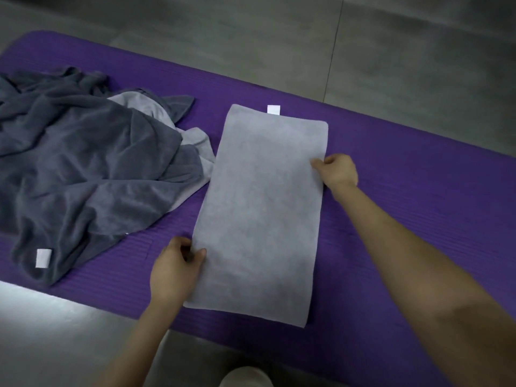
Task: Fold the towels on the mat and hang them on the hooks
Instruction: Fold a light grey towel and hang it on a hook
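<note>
A light grey towel (pixel 259 213) lies flat in a long folded rectangle on the purple mat (pixel 405 191), with a white tag at its far edge. My left hand (pixel 174 265) pinches the towel's left edge near its lower end. My right hand (pixel 336 170) pinches the right edge further up. A crumpled heap of dark grey towels (pixel 83 163) lies on the mat to the left, with another light grey towel partly buried in it. No hooks are in view.
Grey concrete floor (pixel 279 32) surrounds the mat on all sides. A white tag (pixel 43 258) shows at the near corner of the dark heap. A pale rounded shape (pixel 245 377) sits at the bottom edge of the view.
</note>
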Available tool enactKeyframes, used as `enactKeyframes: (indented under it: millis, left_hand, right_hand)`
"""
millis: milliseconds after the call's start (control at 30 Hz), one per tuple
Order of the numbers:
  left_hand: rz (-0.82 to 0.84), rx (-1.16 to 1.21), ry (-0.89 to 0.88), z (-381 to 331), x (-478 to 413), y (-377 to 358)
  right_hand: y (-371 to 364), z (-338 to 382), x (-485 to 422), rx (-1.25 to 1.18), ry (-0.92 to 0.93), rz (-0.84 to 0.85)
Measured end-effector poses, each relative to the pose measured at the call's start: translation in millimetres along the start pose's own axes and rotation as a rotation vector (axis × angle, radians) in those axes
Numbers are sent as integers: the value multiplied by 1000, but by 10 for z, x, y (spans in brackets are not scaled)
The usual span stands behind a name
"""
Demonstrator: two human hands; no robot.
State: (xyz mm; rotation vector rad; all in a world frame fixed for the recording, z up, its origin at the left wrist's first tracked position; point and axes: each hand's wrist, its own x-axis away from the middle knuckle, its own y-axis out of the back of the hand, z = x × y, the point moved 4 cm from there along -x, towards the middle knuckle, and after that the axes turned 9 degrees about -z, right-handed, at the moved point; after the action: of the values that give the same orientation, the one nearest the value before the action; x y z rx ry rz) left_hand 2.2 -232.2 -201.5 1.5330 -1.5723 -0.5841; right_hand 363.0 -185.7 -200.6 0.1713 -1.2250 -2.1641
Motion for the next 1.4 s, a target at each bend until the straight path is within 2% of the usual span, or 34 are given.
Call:
enactKeyframes:
  millis: [100, 200, 333, 433, 533, 600, 667, 733, 767, 833, 900, 967, 1033, 1067, 1200, 1267, 1333, 1400]
  left_hand:
    - [15, -7, -30, -22, -26, 7]
    - [48, -24, -90, -192, -107, 11]
    - [186, -115, -342, -793, -413, -223]
    - [346, -238, -610, -1441, -635, -590]
    - [377, -385, -825, -2011, -720, -913]
    - [254, -461, -939, -2227, -678, -1012]
    - [92, -404, -1047, -2283, -527, -988]
    - [61, -201, -1160, -2176, -235, -908]
    - [132, -110, -1171, -2062, -69, -869]
    - [345, -34, -1147, -1767, 274, -841]
    - [437, -58, -1185, -1459, 556, -837]
    - [407, -168, -1294, -1172, 729, -821]
    - [371, -349, -1404, -962, 814, -797]
    - [359, -410, -1443, -888, 826, -785]
    - [310, -388, -1420, -821, 712, -641]
    - [343, -374, -1332, -816, 622, -563]
    - [429, -417, -1165, -874, 525, -486]
    - [605, -570, -991, -927, 411, -445]
  right_hand:
    - [40, -5, -6, -21, -5, -54]
    - [333, -381, 110, -74, -116, -171]
    - [907, -1307, 556, -83, -364, -332]
    - [1213, -1950, 1128, -148, -604, -434]
    - [1213, -2329, 1740, -238, -749, -384]
    - [1180, -2406, 2010, -292, -759, -295]
    - [1278, -2425, 2101, -235, -694, -299]
    - [1478, -2437, 2044, -58, -529, -362]
    - [1585, -2407, 1981, -11, -389, -396]
    - [1731, -2353, 1838, 63, 10, -427]
    - [1737, -2403, 1681, 229, 414, -328]
    - [1688, -2565, 1536, 383, 631, -145]
    - [1645, -2716, 1446, 500, 721, 5]
    - [1639, -2764, 1433, 531, 746, 28]
    - [1683, -2748, 1444, 519, 783, -92]
    - [1717, -2710, 1543, 468, 756, -144]
    - [1712, -2669, 1702, 421, 720, -129]
    - [1701, -2624, 1804, 378, 594, 66]
